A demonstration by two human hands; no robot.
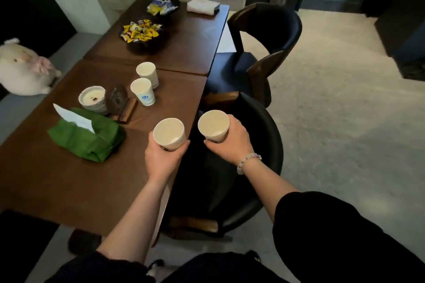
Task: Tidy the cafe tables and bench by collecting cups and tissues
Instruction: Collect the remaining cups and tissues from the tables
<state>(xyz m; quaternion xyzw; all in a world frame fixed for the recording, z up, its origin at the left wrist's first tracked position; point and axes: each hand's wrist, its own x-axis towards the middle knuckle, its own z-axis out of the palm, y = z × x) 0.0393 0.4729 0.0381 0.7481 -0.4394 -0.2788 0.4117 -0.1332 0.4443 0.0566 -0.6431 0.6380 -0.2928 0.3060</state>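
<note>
On my left hand the fingers clamped an empty cream paper cup over the bench edge; my right hand likewise clamped a second cup above the chair; a logo-printed cup stood behind

Held paper cups, tabletop paper cups, all upright, empty.

Two cups stand on the near table, candle left of them, tissues nearer. Bowls sit on the far table.
</note>
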